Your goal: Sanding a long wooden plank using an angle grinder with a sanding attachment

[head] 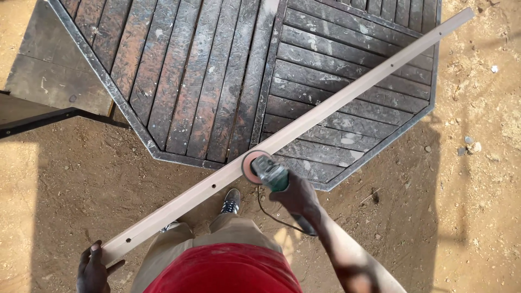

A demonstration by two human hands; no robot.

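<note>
Two hands were at work on one long wooden board [282, 135], which lay slanted across the edge of a dark slatted platform [206, 76], its far end over the platform and its near end out over the sandy ground [65, 179]. The step in hand seemed to be sanding the upper face of the board. The left hand [92, 268] was closed around the near end of the board, fingers wrapped under it, to keep it steady. The right hand [296, 195] was clamped on the body of a green grinder [269, 172], and its round sanding disc [254, 164] pressed on the board just ahead of that grip, about in the middle of the board's length. The right arm was stretched forward and down from the shoulder, the wrist a little bent, so the tool pointed away from the body. A black cable [271, 214] ran back from the grinder, under the right forearm. I judged that the next move would ask for sliding the disc along the board with even, light pressure, while the left hand held firm, because the board rested only on the platform edge and could swing or tip. One foot in a shoe [232, 202] stood below the board, close behind the disc.
</note>
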